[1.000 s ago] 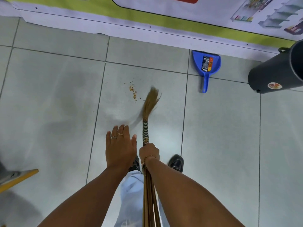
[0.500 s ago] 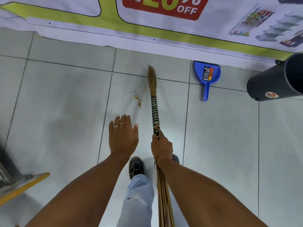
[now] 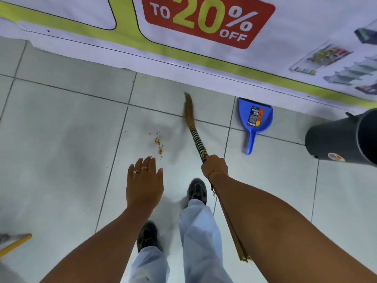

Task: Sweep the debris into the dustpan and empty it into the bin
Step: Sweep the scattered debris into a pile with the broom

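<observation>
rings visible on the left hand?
2, both on the left hand, which is held open and flat: one ring on one finger, the other ring on the next. Any on the underside would be hidden.

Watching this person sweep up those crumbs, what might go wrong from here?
1. The broom, held only by the right hand, has its bristles well right of the debris; a hard swipe could scatter the small crumbs instead of gathering them.
2. The dustpan lies apart from the pile, against the banner, so crumbs may spread across the tile joints on the way.
3. The shoe stands near the pile and might tread on strays.
</observation>
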